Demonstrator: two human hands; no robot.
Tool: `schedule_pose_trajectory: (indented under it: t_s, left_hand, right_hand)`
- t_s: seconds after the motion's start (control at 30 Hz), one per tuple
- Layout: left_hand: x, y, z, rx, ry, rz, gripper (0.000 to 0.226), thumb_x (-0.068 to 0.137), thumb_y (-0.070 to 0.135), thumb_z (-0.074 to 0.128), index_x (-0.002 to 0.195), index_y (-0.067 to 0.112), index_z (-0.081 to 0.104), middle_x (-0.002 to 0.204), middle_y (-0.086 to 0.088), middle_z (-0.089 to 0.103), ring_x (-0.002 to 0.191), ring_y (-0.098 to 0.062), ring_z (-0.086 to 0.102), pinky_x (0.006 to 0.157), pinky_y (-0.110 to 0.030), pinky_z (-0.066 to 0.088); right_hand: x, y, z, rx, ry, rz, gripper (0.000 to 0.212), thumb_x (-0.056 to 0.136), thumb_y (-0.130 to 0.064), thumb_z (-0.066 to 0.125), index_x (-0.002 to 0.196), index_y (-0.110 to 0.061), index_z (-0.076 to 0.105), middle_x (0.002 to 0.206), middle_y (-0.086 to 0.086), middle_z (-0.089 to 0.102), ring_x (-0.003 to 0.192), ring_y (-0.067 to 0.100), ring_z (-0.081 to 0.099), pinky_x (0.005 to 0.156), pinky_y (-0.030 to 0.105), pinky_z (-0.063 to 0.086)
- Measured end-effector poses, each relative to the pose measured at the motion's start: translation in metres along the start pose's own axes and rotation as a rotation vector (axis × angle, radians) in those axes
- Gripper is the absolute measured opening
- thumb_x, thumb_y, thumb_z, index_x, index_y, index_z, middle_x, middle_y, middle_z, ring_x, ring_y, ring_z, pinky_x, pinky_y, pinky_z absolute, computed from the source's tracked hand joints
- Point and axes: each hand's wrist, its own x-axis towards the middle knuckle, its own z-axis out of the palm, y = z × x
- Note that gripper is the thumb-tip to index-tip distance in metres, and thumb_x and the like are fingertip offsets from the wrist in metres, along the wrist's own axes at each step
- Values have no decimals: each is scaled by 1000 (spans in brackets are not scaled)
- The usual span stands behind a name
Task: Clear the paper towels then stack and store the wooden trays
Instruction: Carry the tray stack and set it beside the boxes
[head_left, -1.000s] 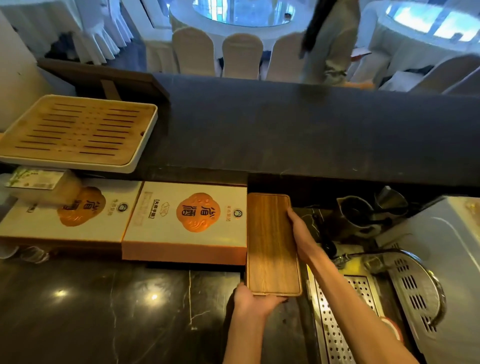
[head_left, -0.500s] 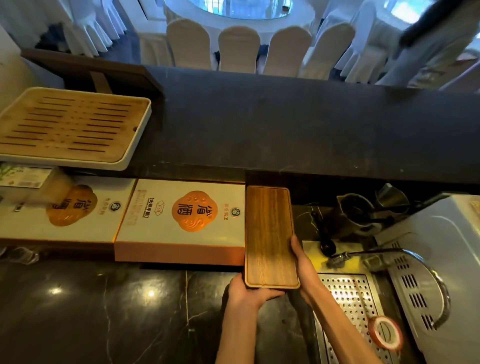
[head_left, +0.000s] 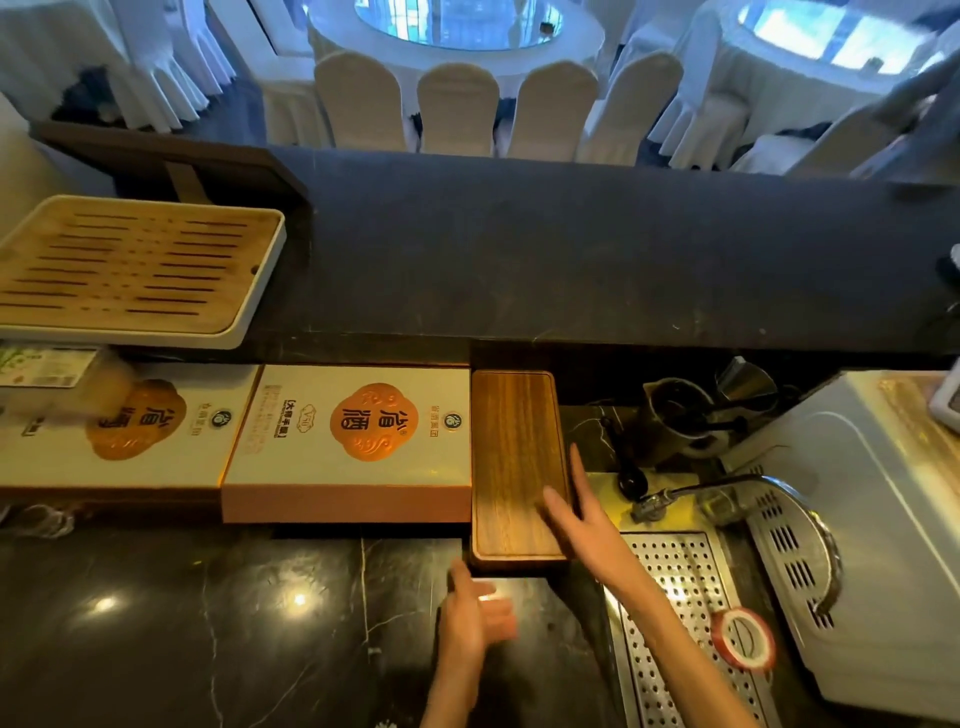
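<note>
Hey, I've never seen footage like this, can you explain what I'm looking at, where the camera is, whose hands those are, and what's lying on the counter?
No machine here: a person wears a wide-angle camera on their head, looking forward and down, so you see their own two bare arms from above.

On the dark marble counter lies a narrow dark wooden tray, set beside a white and orange gift box, with a second such box further left. Up left, on the raised bar top, sits a pale slatted tray. To the right are a perforated metal drain grate, a curved faucet and a roll of red tape.

The right hand lies open against the wooden tray's right edge. The left hand hovers open just short of it, holding nothing. Banquet chairs show beyond the bar.
</note>
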Motion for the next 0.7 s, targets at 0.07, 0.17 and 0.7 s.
schedule_pose_trajectory:
  t_s: [0.07,0.17,0.7]
  left_hand:
    - [-6,-31,-16,547,295,507,6,97,24,51,95,26,57,85,0,67,82,-17,65,81,-41,57]
    - [-14,-36,-16,963,300,1043,55,75,7,74,120,29,53,117,-1,66,110,-22,65,95,-33,52]
    - [27,39,2,1791,289,1108,124,47,55,87,149,17,26,154,-11,38,144,-32,29,118,-53,1]
  right_hand:
    - [-20,17,-4,-212,-16,-89,92,77,-71,56,138,-64,-13,152,-38,-13,145,-6,-4,115,29,11]
    - [-36,32,-4,-594,-67,-169,107,73,-71,59,143,-53,-20,150,-32,-31,144,-2,-21,116,33,8]
    - [-2,26,23,-798,74,-230,131,70,-43,80,139,-48,-32,154,-6,-38,150,28,-6,113,48,36]
